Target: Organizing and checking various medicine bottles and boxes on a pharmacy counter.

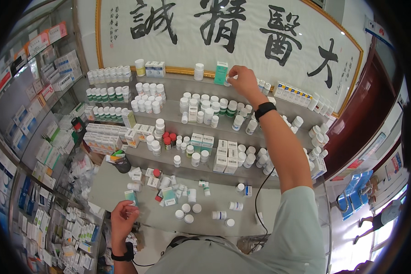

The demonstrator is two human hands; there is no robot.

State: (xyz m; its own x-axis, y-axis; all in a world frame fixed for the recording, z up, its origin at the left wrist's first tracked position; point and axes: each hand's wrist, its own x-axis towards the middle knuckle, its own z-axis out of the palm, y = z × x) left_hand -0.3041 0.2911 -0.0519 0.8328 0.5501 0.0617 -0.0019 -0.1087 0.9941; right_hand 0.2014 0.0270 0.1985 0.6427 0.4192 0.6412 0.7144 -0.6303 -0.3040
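Observation:
My right hand (243,81) reaches up to the top shelf, its fingers closed round a small white pill bottle, most of which they hide. Right beside it stands a green and white medicine box (221,73), and further left on that shelf is a white bottle (199,71). Down by the left end of the counter, my left hand (123,221) is raised with fingers curled and fingertips together; what they hold, if anything, I cannot make out. Just beyond those fingertips is another green and white box (131,197).
Stepped grey shelves (169,86) carry rows of white bottles and boxes. Loose bottles (186,213) and cartons lie on the counter (160,223). A black pen cup (119,163) stands at its left. A black cable (256,196) crosses the right side. Glass shelving (36,137) lines the left.

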